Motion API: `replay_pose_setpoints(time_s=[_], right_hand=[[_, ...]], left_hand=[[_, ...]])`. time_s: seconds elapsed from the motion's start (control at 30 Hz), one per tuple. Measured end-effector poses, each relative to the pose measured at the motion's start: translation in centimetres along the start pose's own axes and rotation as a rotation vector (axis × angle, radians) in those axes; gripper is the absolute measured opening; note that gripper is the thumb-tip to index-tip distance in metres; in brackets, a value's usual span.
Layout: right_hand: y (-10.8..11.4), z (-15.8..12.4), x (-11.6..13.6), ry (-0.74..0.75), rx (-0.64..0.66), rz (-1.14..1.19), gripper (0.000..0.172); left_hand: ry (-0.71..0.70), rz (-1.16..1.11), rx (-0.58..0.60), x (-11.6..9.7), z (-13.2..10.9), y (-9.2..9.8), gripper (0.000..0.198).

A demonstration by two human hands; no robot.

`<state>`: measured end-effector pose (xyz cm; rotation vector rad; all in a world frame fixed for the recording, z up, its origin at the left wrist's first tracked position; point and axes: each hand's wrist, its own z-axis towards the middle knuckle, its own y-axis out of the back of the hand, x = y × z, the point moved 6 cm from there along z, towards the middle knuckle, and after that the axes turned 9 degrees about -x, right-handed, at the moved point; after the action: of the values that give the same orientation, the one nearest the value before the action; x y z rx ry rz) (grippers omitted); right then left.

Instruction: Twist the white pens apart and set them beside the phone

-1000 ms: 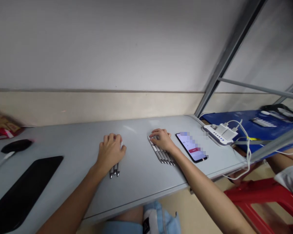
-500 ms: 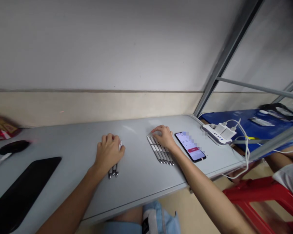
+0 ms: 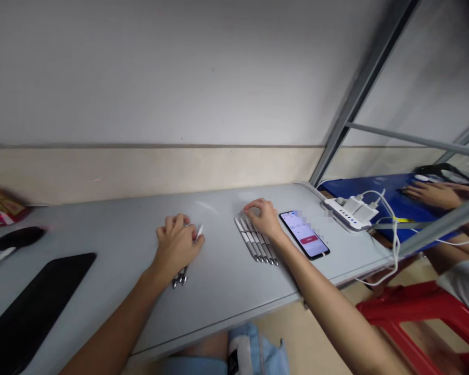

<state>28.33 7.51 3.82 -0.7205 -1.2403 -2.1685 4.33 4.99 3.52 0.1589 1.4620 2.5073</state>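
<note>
Silver pens (image 3: 179,276) stay gripped in the left hand (image 3: 176,245), one white end (image 3: 199,229) now poking out; right hand (image 3: 265,221) fingers (image 3: 256,207) curl on the pen row (image 3: 257,249), grip unclear.

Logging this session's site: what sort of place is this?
Likely a simple workbench in a workshop or sorting room: a grey table against a bare wall, a row of pens under the right hand, a phone showing a timer, a power strip with chargers.

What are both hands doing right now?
Left hand: closed around the pen bunch.
Right hand: on the pen row; grip cannot be told.
</note>
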Motion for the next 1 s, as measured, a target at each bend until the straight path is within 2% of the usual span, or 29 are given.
replay_pose_setpoints(time_s=[0.1, 0.2, 0.3, 0.37, 0.47, 0.57, 0.7, 0.77, 0.87, 1.0], right_hand=[[-0.4, -0.4, 0.8, 0.069, 0.035, 0.027, 0.013], [-1.0, -1.3, 2.5, 0.225, 0.106, 0.142, 0.019], [-1.7, -2.4, 4.2, 0.335, 0.205, 0.310, 0.033], [-2.5, -3.0, 4.7, 0.307, 0.333, 0.419, 0.036], [-3.0, -3.2, 4.8, 0.224, 0.394, 0.532, 0.029], [-2.8, -2.6, 4.1, 0.113, 0.340, 0.627, 0.025], [-2.0, -1.3, 2.5, -0.068, 0.176, 0.724, 0.028], [-1.7, -1.0, 2.0, -0.130, 0.142, 0.736, 0.028], [-1.8, -1.1, 2.0, -0.154, 0.249, 0.717, 0.030], [-1.8, -1.6, 2.6, -0.062, 0.377, 0.628, 0.041]], left_hand=[[0.000, -0.086, -0.074, -0.3, 0.1, 0.1, 0.027], [-0.022, -0.267, -0.081, -1.1, 0.3, 0.3, 0.024], [-0.058, -0.519, -0.007, -2.3, 0.3, 0.5, 0.026], [-0.080, -0.687, 0.078, -3.1, 0.1, 0.6, 0.027], [-0.072, -0.831, 0.192, -3.9, -0.2, 0.4, 0.029], [-0.059, -0.861, 0.214, -4.0, -0.3, 0.3, 0.028], [-0.022, -0.778, 0.109, -3.0, 0.0, 0.4, 0.025], [-0.013, -0.738, 0.067, -2.5, 0.2, 0.4, 0.025], [-0.051, -0.693, 0.018, -2.1, 0.3, 0.4, 0.025], [-0.121, -0.618, -0.067, -2.0, 0.4, 0.6, 0.023]])
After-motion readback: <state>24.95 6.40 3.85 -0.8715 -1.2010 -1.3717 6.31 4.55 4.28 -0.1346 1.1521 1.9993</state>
